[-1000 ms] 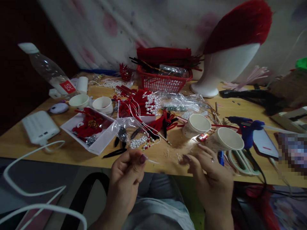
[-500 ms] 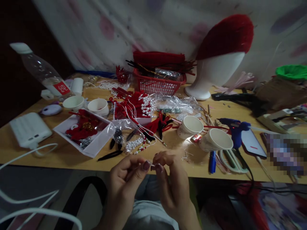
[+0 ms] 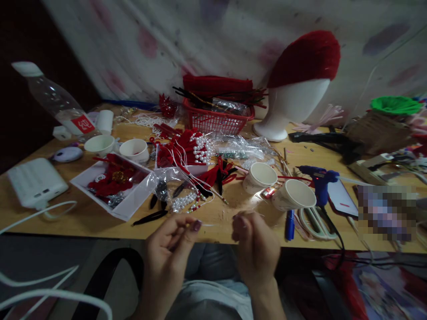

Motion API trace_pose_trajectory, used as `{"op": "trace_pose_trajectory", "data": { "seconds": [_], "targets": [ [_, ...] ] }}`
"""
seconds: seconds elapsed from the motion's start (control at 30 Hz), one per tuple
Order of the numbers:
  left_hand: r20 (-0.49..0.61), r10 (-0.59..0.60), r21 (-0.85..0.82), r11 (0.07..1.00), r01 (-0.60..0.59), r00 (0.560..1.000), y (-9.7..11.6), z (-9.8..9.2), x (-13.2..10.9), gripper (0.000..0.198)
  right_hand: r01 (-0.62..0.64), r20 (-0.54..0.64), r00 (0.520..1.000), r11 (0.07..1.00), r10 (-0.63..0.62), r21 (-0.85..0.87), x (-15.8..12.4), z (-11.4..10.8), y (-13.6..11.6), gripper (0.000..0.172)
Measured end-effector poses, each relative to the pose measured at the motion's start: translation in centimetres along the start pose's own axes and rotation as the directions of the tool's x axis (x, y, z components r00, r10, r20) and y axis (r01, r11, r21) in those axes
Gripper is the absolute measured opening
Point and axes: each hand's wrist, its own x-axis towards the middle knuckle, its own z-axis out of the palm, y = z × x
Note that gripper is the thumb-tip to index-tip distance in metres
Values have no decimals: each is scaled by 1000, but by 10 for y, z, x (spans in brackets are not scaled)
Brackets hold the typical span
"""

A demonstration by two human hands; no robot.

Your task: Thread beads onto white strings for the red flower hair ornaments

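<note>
My left hand (image 3: 170,251) is closed in a pinch, thumb against forefinger, above the table's front edge. From its fingertips a thin pale strand (image 3: 211,225), like clear thread, runs toward my right hand (image 3: 256,249). That hand is also closed, fingers curled in, and the strand's far end is too faint to follow. Beyond the hands lie a bunch of white pearl beads (image 3: 183,202) in clear plastic and a strand of red and white beads (image 3: 199,203). Red velvety pieces with white pearl ends (image 3: 202,149) sit in a box behind them.
A white box (image 3: 128,202) of red ornaments stands left, near a white power bank (image 3: 36,182). Paper cups (image 3: 295,195), a blue glue gun (image 3: 320,180), a blue marker (image 3: 290,226) and scissors (image 3: 315,224) are right. Behind stand a red basket (image 3: 218,122) and a white foam head (image 3: 288,106).
My hands have drawn apart from near touching; the right moved right, the left slightly left. The pale strand now shows across the gap. The camera view has shifted slightly.
</note>
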Motion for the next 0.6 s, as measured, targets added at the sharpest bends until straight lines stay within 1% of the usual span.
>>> {"op": "trace_pose_trajectory", "data": {
  "seconds": [0.07,0.13,0.17,0.2,0.27,0.3,0.33,0.37,0.4,0.43,0.47,0.5,0.53,0.6],
  "targets": [
    [-50,-8,-107,994,3,999,-1,-7,11,25,-113,-89,990,993,109,-42,3,-16,8,40],
    [-14,-78,-220,973,74,997,0,-12,22,31,-193,-161,970,980,184,-45,5,-31,13,43],
    [8,-121,-263,958,119,993,1,-14,25,34,-206,-196,961,978,196,-34,5,-38,14,45],
    [26,-162,-294,942,162,986,2,-14,27,37,-190,-225,957,982,182,-15,6,-42,15,46],
    [51,-228,-339,912,232,972,4,-12,28,40,-92,-230,968,994,104,62,6,-47,14,49],
    [71,-258,-357,895,266,964,5,-9,26,40,-33,-200,978,992,57,121,6,-46,12,51],
    [101,-290,-368,878,307,952,6,-7,24,41,-1,-142,989,984,27,179,6,-44,10,50],
    [131,-325,-375,858,350,937,7,-4,22,43,-3,-69,997,974,20,229,6,-39,8,44],
    [163,-363,-373,838,398,918,8,0,19,45,-32,8,1000,963,30,269,6,-33,5,33],
    [193,-400,-363,819,444,896,9,3,17,48,-78,81,995,949,56,304,6,-26,1,15],
    [220,-437,-346,801,489,872,9,5,14,50,-118,133,988,931,76,346,6,-18,-2,11],
    [241,-467,-328,786,524,851,9,8,12,51,-148,165,983,901,86,408,6,-11,-5,26],
    [260,-490,-311,774,552,832,9,9,9,53,-173,182,979,861,96,478,5,-4,-8,31],
    [294,-512,-281,760,585,807,7,12,5,53,-211,190,974,783,121,585,4,6,-12,24]
  ]
}}
